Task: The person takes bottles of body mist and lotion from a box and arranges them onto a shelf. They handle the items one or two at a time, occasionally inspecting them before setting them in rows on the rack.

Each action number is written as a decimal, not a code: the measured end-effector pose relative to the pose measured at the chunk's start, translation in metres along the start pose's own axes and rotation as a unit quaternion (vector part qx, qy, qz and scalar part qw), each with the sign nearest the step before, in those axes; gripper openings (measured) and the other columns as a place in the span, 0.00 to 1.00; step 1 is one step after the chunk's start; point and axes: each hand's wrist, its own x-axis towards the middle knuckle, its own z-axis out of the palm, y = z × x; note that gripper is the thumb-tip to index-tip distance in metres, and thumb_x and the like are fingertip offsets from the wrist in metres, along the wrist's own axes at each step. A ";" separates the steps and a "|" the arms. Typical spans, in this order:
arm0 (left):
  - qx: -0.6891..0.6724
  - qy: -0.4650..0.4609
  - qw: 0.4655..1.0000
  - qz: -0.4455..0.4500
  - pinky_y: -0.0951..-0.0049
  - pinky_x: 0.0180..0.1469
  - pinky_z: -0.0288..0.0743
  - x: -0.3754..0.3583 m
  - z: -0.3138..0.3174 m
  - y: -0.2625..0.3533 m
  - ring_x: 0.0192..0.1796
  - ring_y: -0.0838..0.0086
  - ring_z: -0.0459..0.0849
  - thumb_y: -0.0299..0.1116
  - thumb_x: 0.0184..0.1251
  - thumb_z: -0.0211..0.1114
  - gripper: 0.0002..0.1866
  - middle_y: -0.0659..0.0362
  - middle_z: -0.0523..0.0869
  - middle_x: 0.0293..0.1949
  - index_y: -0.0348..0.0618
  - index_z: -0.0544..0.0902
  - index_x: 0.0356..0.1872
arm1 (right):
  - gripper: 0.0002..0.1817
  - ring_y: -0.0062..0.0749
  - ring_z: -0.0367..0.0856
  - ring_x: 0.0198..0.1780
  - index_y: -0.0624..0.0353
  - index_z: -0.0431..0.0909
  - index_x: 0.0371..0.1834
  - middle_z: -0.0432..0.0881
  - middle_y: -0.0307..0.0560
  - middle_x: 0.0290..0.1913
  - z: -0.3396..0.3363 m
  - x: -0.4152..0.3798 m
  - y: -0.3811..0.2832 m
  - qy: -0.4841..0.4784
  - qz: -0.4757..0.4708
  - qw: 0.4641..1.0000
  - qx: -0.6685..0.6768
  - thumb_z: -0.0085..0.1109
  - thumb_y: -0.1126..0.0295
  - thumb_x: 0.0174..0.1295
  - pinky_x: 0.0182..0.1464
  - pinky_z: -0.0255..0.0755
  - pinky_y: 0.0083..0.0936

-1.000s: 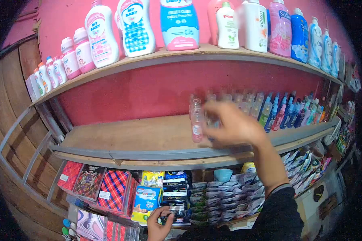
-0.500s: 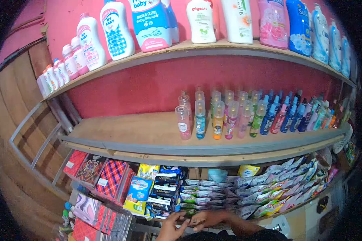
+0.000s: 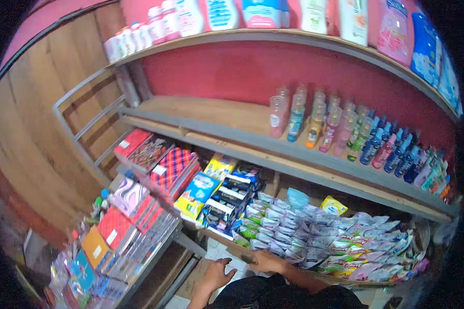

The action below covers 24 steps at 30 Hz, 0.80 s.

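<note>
My left hand (image 3: pixel 217 274) is raised in front of my body at the bottom of the view, fingers loosely bent and apart, with nothing in it. To its right, my right hand (image 3: pixel 267 261) reaches leftward with its fingers stretched out, somewhat blurred, and nothing shows in it. It overlaps the front edge of the lower shelf, beside rows of shiny sachets (image 3: pixel 273 221). Dark packs (image 3: pixel 227 201) and a blue and yellow pack (image 3: pixel 197 193) lie on that shelf just beyond my hands.
Spray bottles (image 3: pixel 331 126) stand on the middle shelf (image 3: pixel 201 113), and powder and lotion bottles (image 3: pixel 314 15) line the top one. Plaid notebooks (image 3: pixel 172 167) sit at the left, above a side table with more notebooks (image 3: pixel 119 226). A metal frame (image 3: pixel 69 121) juts out at the left.
My view has turned left and downward, so the shelves appear tilted and the side table shows more. My hands, close together before, are now farther apart.
</note>
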 end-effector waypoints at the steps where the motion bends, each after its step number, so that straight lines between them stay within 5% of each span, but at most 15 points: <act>1: -0.001 0.025 1.000 -0.008 0.60 0.55 0.77 -0.012 0.008 -0.005 0.51 0.51 0.83 0.45 0.60 0.67 0.28 0.43 0.83 0.52 0.34 0.79 0.55 | 0.25 0.58 0.81 0.48 0.66 0.77 0.50 0.82 0.66 0.43 -0.003 -0.009 -0.013 0.000 -0.024 0.999 -0.023 0.63 0.56 0.56 0.51 0.74 0.45; 7: -0.040 0.139 0.985 -0.097 0.58 0.57 0.75 -0.112 0.060 -0.025 0.53 0.48 0.81 0.44 0.58 0.68 0.27 0.40 0.82 0.50 0.34 0.79 0.53 | 0.27 0.56 0.82 0.46 0.62 0.75 0.51 0.82 0.66 0.42 0.057 -0.033 -0.013 -0.106 -0.082 0.980 -0.146 0.64 0.54 0.55 0.49 0.75 0.43; 9: -0.027 0.126 0.971 -0.201 0.57 0.54 0.76 -0.149 0.084 -0.036 0.51 0.49 0.82 0.43 0.56 0.69 0.25 0.41 0.83 0.47 0.34 0.80 0.49 | 0.26 0.57 0.81 0.48 0.62 0.77 0.48 0.81 0.66 0.44 0.089 -0.033 0.002 -0.163 -0.055 0.966 -0.190 0.65 0.53 0.54 0.51 0.74 0.41; 12: -0.007 0.106 0.936 -0.335 0.55 0.49 0.78 -0.210 0.157 -0.060 0.46 0.50 0.84 0.44 0.54 0.70 0.23 0.41 0.85 0.42 0.35 0.81 0.44 | 0.25 0.58 0.80 0.49 0.64 0.79 0.44 0.81 0.66 0.45 0.135 -0.038 0.050 -0.203 -0.197 0.938 -0.202 0.66 0.52 0.54 0.50 0.74 0.41; 18: -0.076 0.055 0.861 -0.501 0.56 0.47 0.80 -0.316 0.260 -0.046 0.48 0.52 0.86 0.34 0.50 0.66 0.14 0.45 0.86 0.44 0.39 0.86 0.38 | 0.26 0.56 0.82 0.49 0.67 0.80 0.46 0.83 0.66 0.43 0.156 -0.076 0.016 -0.272 -0.113 0.913 -0.281 0.65 0.56 0.51 0.51 0.76 0.39; 24: -0.133 0.213 0.764 -0.594 0.53 0.48 0.79 -0.365 0.334 -0.012 0.47 0.50 0.85 0.31 0.50 0.65 0.13 0.40 0.85 0.44 0.35 0.85 0.37 | 0.29 0.50 0.83 0.51 0.67 0.78 0.53 0.83 0.63 0.48 0.177 -0.081 0.041 -0.332 -0.122 0.882 -0.311 0.68 0.62 0.49 0.52 0.76 0.36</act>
